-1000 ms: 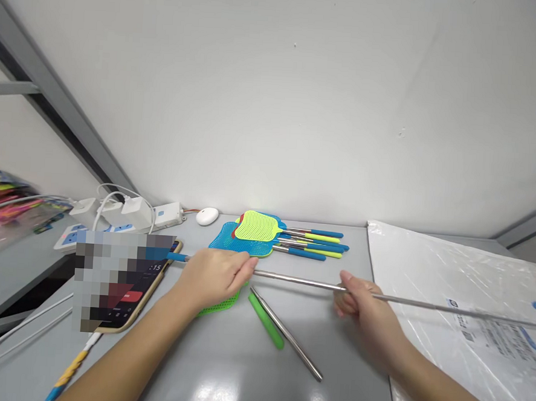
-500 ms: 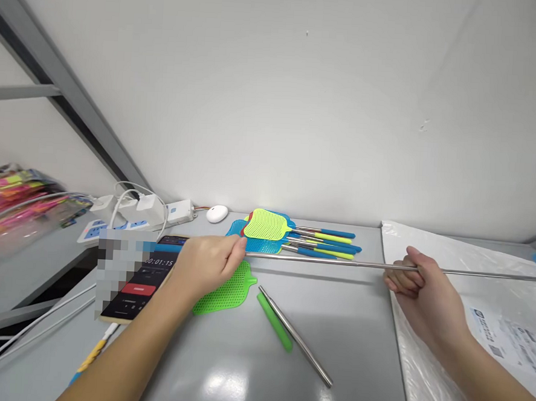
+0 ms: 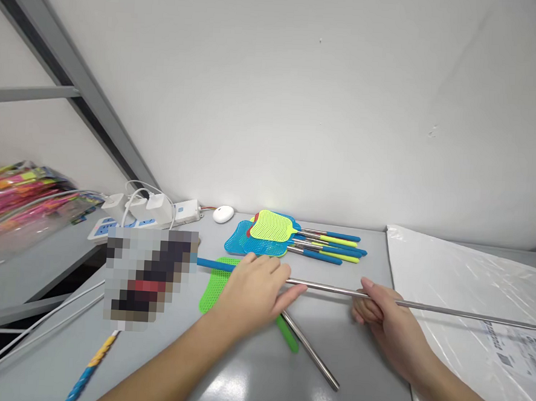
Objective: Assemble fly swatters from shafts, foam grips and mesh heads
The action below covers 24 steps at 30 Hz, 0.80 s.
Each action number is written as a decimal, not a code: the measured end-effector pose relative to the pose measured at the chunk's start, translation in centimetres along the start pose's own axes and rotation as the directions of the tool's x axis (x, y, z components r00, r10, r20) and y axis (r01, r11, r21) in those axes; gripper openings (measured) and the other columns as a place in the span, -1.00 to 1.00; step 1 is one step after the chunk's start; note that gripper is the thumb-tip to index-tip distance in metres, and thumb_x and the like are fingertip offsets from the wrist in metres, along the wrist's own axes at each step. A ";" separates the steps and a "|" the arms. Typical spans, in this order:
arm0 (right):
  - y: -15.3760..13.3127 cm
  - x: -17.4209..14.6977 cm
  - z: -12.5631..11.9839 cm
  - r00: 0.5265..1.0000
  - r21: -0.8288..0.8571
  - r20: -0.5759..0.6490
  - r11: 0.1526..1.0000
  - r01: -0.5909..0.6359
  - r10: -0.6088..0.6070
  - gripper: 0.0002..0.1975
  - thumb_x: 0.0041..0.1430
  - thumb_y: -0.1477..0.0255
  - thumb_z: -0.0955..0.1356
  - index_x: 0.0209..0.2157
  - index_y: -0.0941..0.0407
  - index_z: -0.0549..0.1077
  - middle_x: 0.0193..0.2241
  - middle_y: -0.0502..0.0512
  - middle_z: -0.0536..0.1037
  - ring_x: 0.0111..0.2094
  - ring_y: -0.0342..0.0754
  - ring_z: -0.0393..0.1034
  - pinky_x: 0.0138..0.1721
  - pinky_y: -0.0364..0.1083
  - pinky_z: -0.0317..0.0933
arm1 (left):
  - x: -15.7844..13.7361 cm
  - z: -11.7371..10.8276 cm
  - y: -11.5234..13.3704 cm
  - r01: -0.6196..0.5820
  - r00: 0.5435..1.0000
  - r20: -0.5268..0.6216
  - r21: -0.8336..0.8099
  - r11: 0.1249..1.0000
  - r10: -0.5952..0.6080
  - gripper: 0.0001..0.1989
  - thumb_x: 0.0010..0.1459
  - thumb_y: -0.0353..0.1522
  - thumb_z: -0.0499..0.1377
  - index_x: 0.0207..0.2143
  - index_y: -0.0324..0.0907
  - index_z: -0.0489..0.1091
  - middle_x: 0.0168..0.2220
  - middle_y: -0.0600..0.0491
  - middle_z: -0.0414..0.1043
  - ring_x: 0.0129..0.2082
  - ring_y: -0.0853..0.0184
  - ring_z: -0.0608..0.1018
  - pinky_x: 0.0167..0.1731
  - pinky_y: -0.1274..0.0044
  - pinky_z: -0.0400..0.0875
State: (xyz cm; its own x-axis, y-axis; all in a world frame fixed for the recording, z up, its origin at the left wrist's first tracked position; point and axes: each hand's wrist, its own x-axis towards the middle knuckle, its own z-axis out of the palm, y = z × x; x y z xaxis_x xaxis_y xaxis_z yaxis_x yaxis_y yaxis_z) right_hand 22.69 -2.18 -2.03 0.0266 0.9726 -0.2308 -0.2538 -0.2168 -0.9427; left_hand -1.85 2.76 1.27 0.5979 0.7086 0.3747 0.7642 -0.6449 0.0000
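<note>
Clenching metal rod (image 3: 321,287) in right hand (image 3: 383,313).
Cupping left hand (image 3: 257,287) over blue handle's (image 3: 214,264) end; cannot tell whether clasped.

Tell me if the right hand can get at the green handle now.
Probably not: the right hand is closed around the long rod, and the loose tube lies between that hand and the green handle.

A white power strip (image 3: 103,230) crowded with white chargers (image 3: 158,208) sits over on the left, a smooth white rounded case (image 3: 223,214) near it by the wall (image 3: 301,106). In front lies a dark device (image 3: 157,272), mostly blurred, a cable with yellow-and-blue wrapping (image 3: 97,353) at its lower end. Farther left, a clear plastic bag (image 3: 32,201) bulges pink and yellow; a white printed mailer (image 3: 468,264) spreads across the right.
</note>
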 end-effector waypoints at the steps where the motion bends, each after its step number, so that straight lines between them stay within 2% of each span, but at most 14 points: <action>1: -0.1 0.0 0.0 1.000 0.005 -0.027 1.000 -0.001 0.001 -0.43 0.18 0.13 0.33 -0.69 0.04 -0.05 -0.66 -0.13 -0.11 -0.57 -0.14 -0.18 -0.44 -0.05 0.00 | 0.1 0.2 -0.6 0.027 0.999 0.023 -0.001 1.000 -0.027 -0.56 0.32 -0.09 -0.07 -0.49 -0.17 0.30 -0.49 0.08 0.41 -0.45 0.30 0.41 -0.39 0.45 0.06; 4: -0.5 0.0 -0.1 0.996 0.022 -0.084 1.000 -0.015 0.017 -0.43 0.17 0.13 0.34 -0.69 0.04 -0.05 -0.66 -0.13 -0.12 -0.56 -0.14 -0.20 -0.44 -0.05 -0.01 | 0.4 0.3 -2.8 0.149 0.986 0.072 0.009 0.989 -0.150 -0.51 0.36 -0.14 -0.14 -0.55 -0.17 0.26 -0.55 0.10 0.40 -0.52 0.33 0.41 -0.43 0.47 0.04; 7: -0.5 0.0 -0.1 0.993 0.071 -0.066 0.993 -0.091 0.096 -0.43 0.17 0.13 0.34 -0.68 0.04 -0.06 -0.66 -0.13 -0.11 -0.56 -0.14 -0.20 -0.45 -0.05 0.00 | 0.4 -0.5 -4.6 0.284 0.954 0.086 0.056 0.957 -0.288 -0.52 0.36 -0.16 -0.14 -0.57 -0.15 0.26 -0.61 0.10 0.38 -0.57 0.32 0.39 -0.49 0.48 -0.03; 10: -0.4 0.2 -0.3 0.989 0.140 -0.006 0.980 -0.143 0.146 -0.44 0.19 0.12 0.32 -0.67 0.04 -0.05 -0.68 -0.14 -0.10 -0.58 -0.14 -0.21 -0.44 -0.06 0.02 | 0.1 -1.6 -5.8 0.391 0.917 0.025 0.135 0.910 -0.398 -0.55 0.33 -0.15 -0.10 -0.55 -0.12 0.30 -0.65 0.09 0.35 -0.60 0.30 0.37 -0.53 0.49 -0.09; 12: -0.5 0.6 -0.5 0.988 0.187 0.034 0.971 -0.152 0.148 -0.45 0.21 0.11 0.31 -0.66 0.04 -0.02 -0.70 -0.14 -0.08 -0.59 -0.14 -0.21 -0.44 -0.06 0.04 | 0.0 -2.1 -6.0 0.408 0.912 -0.045 0.181 0.895 -0.407 -0.57 0.32 -0.17 -0.07 -0.57 -0.13 0.28 -0.67 0.10 0.33 -0.62 0.30 0.35 -0.53 0.50 -0.08; 15: -0.5 1.0 -0.9 0.988 0.223 0.079 0.963 -0.150 0.136 -0.49 0.22 0.11 0.30 -0.65 0.05 0.04 -0.70 -0.14 -0.03 -0.59 -0.15 -0.17 -0.43 -0.07 0.07 | -0.2 -1.8 -5.3 0.338 0.940 -0.133 0.203 0.919 -0.316 -0.59 0.29 -0.23 -0.02 -0.61 -0.14 0.26 -0.69 0.12 0.31 -0.64 0.34 0.32 -0.52 0.50 -0.02; 19: -0.3 0.9 -0.8 0.981 0.186 0.135 0.969 -0.164 0.140 -0.56 0.23 0.15 0.31 -0.61 0.07 0.16 -0.69 -0.13 0.07 -0.58 -0.15 -0.10 -0.38 -0.07 0.11 | -0.2 -1.1 -2.7 0.108 0.974 -0.215 0.138 0.984 -0.077 -0.65 0.26 -0.31 0.04 -0.60 -0.15 0.32 -0.67 0.15 0.33 -0.65 0.40 0.34 -0.51 0.50 0.08; 22: -0.3 0.5 -0.3 0.970 0.256 0.179 0.944 -0.209 0.166 -0.53 0.24 0.13 0.28 -0.64 0.07 0.14 -0.70 -0.13 0.06 -0.59 -0.15 -0.07 -0.36 -0.06 0.13 | -0.6 -2.1 -1.2 -0.050 0.945 -0.316 0.120 0.992 0.086 -0.84 0.19 -0.36 0.11 -0.43 -0.12 0.44 -0.60 0.16 0.41 -0.59 0.41 0.42 -0.49 0.52 0.16; 24: -0.3 0.1 0.3 0.940 0.315 0.289 0.910 -0.272 0.181 -0.51 0.26 0.12 0.24 -0.66 0.07 0.12 -0.70 -0.13 0.05 -0.60 -0.16 -0.06 -0.38 -0.07 0.12 | -1.2 -3.4 -1.2 -0.079 0.920 -0.366 0.175 0.981 0.140 -0.90 0.15 -0.35 0.15 -0.32 -0.11 0.46 -0.61 0.16 0.41 -0.59 0.39 0.44 -0.48 0.51 0.19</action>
State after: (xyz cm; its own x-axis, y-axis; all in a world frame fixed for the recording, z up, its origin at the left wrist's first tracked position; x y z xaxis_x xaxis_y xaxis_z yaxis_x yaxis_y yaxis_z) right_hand 22.48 -1.94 -1.66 -0.3006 0.8994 -0.3174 -0.5424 -0.4350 -0.7188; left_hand -4.28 1.72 3.99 0.5684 0.4570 0.6841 0.7448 -0.6390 -0.1920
